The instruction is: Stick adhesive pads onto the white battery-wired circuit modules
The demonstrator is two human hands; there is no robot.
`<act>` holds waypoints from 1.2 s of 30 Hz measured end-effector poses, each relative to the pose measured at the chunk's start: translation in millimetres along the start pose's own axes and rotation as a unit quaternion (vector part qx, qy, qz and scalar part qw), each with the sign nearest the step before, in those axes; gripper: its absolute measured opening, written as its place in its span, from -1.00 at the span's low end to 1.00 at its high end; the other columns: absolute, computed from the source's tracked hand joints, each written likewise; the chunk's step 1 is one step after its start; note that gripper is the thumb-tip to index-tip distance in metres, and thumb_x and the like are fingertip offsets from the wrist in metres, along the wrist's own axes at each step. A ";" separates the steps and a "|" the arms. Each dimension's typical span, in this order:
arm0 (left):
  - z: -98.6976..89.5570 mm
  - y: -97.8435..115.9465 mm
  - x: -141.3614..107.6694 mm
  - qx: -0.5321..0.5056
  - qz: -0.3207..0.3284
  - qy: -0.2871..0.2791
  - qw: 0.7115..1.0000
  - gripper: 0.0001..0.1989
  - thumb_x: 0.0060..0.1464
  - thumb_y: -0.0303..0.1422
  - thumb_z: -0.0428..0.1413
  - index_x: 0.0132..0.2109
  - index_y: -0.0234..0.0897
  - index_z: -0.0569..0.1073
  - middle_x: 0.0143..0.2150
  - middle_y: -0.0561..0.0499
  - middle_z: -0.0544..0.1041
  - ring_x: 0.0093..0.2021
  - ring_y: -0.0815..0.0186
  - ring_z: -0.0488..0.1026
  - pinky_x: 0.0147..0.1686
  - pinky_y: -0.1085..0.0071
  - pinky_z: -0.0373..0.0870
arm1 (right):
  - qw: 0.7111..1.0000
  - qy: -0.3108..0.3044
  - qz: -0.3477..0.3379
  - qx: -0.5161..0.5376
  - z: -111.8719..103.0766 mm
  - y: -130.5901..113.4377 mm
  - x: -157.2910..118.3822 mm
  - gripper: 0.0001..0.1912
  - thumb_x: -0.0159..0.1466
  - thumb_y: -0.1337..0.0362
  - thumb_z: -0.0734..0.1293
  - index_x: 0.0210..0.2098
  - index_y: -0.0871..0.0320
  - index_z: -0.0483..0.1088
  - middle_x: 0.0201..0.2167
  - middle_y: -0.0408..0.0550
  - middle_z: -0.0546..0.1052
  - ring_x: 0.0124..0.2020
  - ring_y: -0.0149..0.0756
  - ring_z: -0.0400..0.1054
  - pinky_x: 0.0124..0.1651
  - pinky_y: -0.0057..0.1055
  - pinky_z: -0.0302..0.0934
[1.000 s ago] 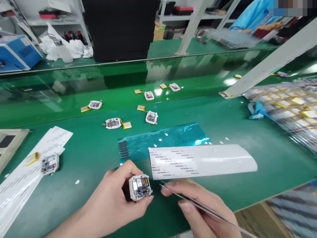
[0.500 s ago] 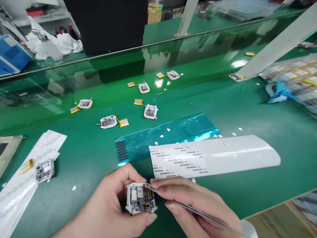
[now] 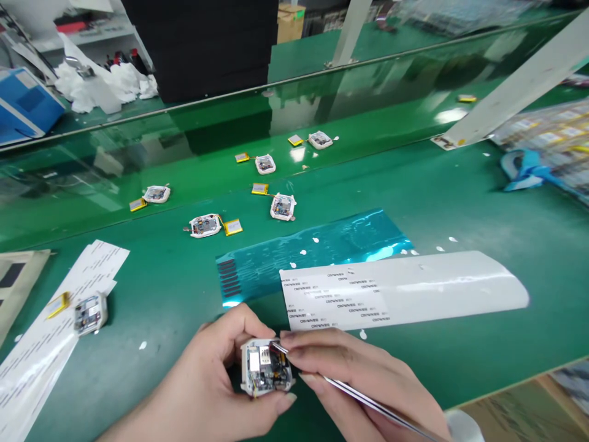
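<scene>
My left hand (image 3: 197,374) grips a white-framed circuit board module (image 3: 265,367) by its edges, with the board face up. My right hand (image 3: 359,368) pinches long steel tweezers (image 3: 363,396), and their tip rests on the module's upper right corner. Just above my right fingers lies a curling white sheet of printed labels (image 3: 405,288). Beyond my left thumb is a teal foil sheet (image 3: 308,258). A similar module (image 3: 89,314) lies on white papers (image 3: 50,319) to my left, with a small yellow battery (image 3: 59,305) next to it.
Several white-framed modules with flat yellow batteries (image 3: 233,227) lie on the green bench (image 3: 414,202) ahead. A glass partition (image 3: 221,116) runs behind them. A bag of yellow-labelled batteries (image 3: 547,138) lies at the right, and a blue machine (image 3: 25,101) stands far left.
The tweezers tip has moved from beside the module onto its upper right corner. Both hands have come closer together around the module, and the module has turned slightly.
</scene>
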State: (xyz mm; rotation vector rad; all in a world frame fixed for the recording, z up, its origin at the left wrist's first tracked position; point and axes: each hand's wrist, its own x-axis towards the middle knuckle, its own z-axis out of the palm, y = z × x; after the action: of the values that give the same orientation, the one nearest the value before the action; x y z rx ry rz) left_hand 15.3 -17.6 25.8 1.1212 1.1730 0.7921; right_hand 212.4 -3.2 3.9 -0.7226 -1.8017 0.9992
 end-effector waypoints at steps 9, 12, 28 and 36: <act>-0.8 -4.6 -1.3 -0.009 0.003 -0.002 1.000 -0.76 -0.14 -0.45 0.28 -0.30 -0.26 0.39 -0.45 0.08 0.52 -0.50 0.45 0.37 -0.50 0.61 0.30 | 1.000 0.007 -0.001 0.011 1.4 -2.2 1.2 -0.61 0.26 0.65 0.36 -0.05 0.12 0.57 -0.11 -0.02 0.69 -0.11 -0.33 0.63 0.03 -0.56 0.50; -1.7 -5.0 -1.3 -0.005 0.004 -0.014 1.000 -0.75 -0.13 -0.45 0.28 -0.30 -0.25 0.38 -0.44 0.07 0.54 -0.48 0.43 0.38 -0.50 0.60 0.30 | 1.000 0.024 -0.005 0.016 3.6 -3.9 2.8 -0.64 0.26 0.64 0.36 -0.09 0.13 0.59 -0.15 -0.01 0.70 -0.17 -0.31 0.65 -0.04 -0.56 0.53; -6.1 -16.0 -3.9 0.027 0.013 -0.057 0.998 -0.80 0.03 -0.41 0.26 -0.19 -0.24 0.43 -0.34 0.07 0.54 -0.41 0.43 0.37 -0.42 0.59 0.31 | 1.000 0.019 -0.010 -0.019 -0.1 -1.4 -1.6 -0.65 0.26 0.61 0.38 -0.10 0.08 0.59 -0.17 -0.04 0.71 -0.18 -0.29 0.66 -0.03 -0.52 0.54; -6.7 -12.4 -4.0 0.017 -0.006 -0.080 0.997 -0.79 0.00 -0.40 0.25 -0.21 -0.25 0.40 -0.37 0.07 0.50 -0.43 0.42 0.34 -0.44 0.57 0.26 | 0.999 0.018 -0.026 -0.015 -1.1 -0.5 -4.6 -0.72 0.29 0.57 0.41 -0.11 0.12 0.59 -0.16 -0.04 0.71 -0.16 -0.32 0.65 0.04 -0.58 0.49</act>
State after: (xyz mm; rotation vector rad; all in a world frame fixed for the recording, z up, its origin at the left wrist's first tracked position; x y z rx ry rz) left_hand 7.0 -23.1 15.1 1.1830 1.0622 0.6627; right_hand 215.3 -6.8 2.6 -0.7041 -1.7985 0.9200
